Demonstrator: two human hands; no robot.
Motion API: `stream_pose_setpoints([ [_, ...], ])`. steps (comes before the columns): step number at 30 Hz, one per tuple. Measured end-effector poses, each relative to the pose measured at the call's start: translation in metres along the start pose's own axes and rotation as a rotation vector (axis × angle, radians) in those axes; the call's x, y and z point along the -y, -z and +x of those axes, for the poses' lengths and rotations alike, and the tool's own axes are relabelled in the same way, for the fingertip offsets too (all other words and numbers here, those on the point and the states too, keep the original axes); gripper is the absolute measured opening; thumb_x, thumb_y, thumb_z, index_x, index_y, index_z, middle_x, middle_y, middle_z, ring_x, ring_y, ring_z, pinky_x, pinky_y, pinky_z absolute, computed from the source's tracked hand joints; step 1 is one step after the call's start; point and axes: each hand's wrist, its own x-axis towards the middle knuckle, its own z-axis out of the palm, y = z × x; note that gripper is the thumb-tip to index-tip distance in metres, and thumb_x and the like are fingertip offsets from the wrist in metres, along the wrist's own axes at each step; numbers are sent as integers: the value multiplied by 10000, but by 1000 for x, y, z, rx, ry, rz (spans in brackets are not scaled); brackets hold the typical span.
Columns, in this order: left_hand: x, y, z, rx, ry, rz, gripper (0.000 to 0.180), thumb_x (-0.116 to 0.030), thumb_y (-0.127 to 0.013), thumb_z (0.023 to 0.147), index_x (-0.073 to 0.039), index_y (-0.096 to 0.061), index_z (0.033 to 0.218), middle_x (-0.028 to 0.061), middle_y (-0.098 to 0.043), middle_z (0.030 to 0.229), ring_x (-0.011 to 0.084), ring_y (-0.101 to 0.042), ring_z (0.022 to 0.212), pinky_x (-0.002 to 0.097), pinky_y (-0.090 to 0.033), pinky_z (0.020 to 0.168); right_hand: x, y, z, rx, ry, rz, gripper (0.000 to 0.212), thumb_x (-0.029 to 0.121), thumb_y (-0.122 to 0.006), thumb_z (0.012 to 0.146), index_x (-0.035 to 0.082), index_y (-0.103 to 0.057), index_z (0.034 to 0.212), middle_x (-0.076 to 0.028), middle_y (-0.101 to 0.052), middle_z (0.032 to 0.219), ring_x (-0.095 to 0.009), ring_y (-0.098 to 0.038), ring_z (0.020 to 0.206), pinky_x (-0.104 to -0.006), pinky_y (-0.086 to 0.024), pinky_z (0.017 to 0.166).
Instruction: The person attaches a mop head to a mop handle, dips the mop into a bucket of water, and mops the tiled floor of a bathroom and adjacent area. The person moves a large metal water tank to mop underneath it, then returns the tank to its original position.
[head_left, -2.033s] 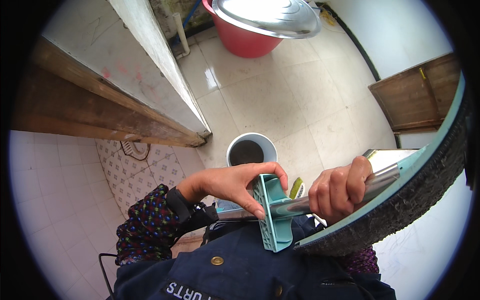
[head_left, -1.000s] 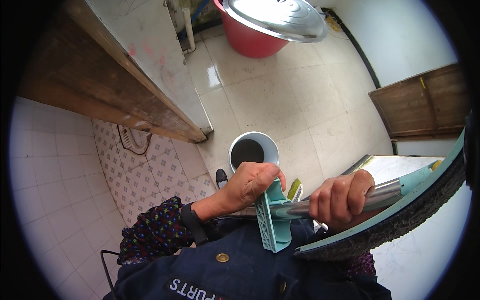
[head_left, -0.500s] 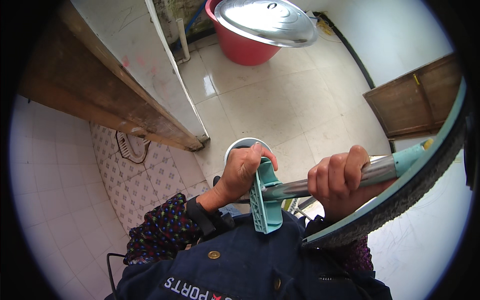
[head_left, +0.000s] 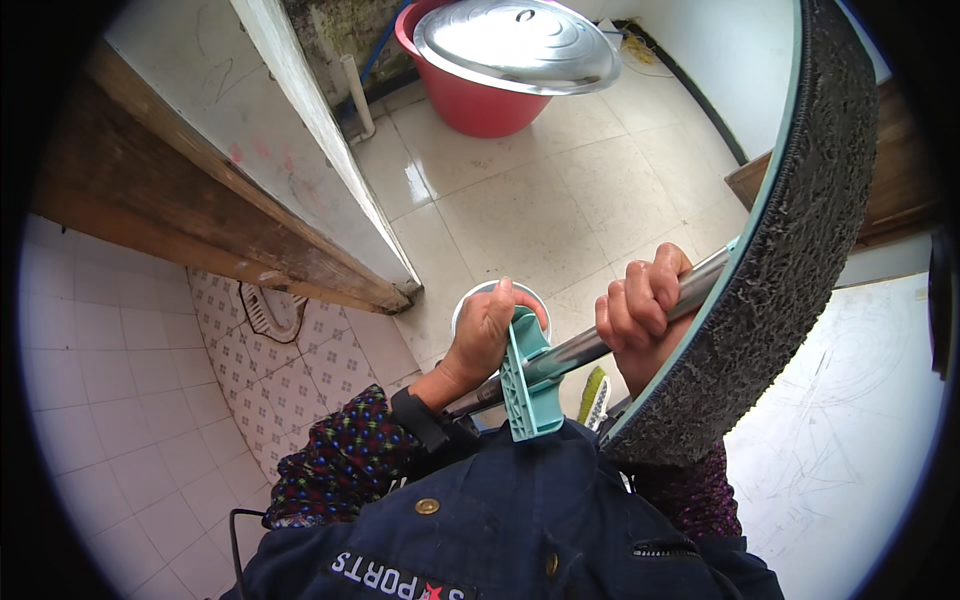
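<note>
In front of my chest is a flat mop with a metal pole, held across my body. My left hand is closed over the upper end of a teal plastic bracket, which the pole passes through. Farther along, my right hand wraps round the pole close to the mop head. The long mop head has a teal edge and a dark grey, shaggy pad turned partly toward me. Partly hidden behind my left hand is a white-rimmed round container, standing low.
A red tub with a metal lid resting tilted on it stands on the tiled floor ahead. At left are a wooden door frame and a floor toilet. A brown wooden panel is behind the mop head; a green-and-white shoe shows below.
The mop head has swung upward and turned, so more of its grey pad shows. The pole slants more steeply, and my right hand has shifted slightly left and up with it.
</note>
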Motion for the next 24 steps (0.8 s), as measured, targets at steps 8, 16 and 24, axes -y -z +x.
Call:
stream_pose_setpoints([
  [8,1,-8,-1,-121,-54,60,620,-394,-205,951,0,-611,698,17,-516,547,99,-461,521,235,-387,536,9,6,7,109,14,-58,445,528,-415,897,156,-349,662,43,-311,471,-66,-269,357,-227,-275,347],
  [16,6,-6,12,348,271,-222,595,-380,-246,959,5,-603,680,-19,-484,526,62,-414,460,203,-354,469,12,8,-1,359,-2,78,401,439,-415,927,138,-359,669,29,-329,458,-71,-278,339,-234,-286,342],
  [24,-7,-10,0,163,39,3,607,-365,-201,963,3,-605,700,12,-495,530,104,-453,516,246,-398,552,16,4,-9,62,33,35,427,448,-365,943,137,-335,652,36,-311,440,-64,-237,320,-234,-250,302],
])
